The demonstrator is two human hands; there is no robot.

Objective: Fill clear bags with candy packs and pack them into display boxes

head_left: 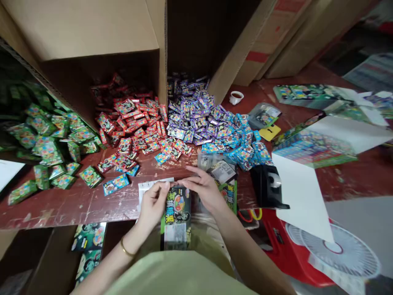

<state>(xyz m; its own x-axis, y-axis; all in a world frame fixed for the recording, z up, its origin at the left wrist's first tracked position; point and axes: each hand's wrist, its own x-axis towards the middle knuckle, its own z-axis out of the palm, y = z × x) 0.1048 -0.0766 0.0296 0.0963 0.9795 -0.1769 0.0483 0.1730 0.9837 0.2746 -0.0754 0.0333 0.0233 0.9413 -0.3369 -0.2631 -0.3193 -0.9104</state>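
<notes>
A black candy bag [178,209] with bright Chinese lettering hangs upright at the table's front edge, against my body. My left hand [155,200] is closed, its thumb and fingers pinching near the top left corner of the bag. At the top right, my right hand [205,187] pinches the top edge with its thumb and fingertips, one finger stretched out. Under and beside the hands lie a white printed sheet [145,190] and more black candy bags [229,192]. Whatever is inside the held bag is hidden.
Cardboard boxes on their sides spill small green packets [49,151], red packets [138,119] and purple packets [196,110]; blue packets [242,139] lie alongside. A black tape dispenser [267,186], a small cup [236,97], white paper [302,192] and a fan [334,248] are at right.
</notes>
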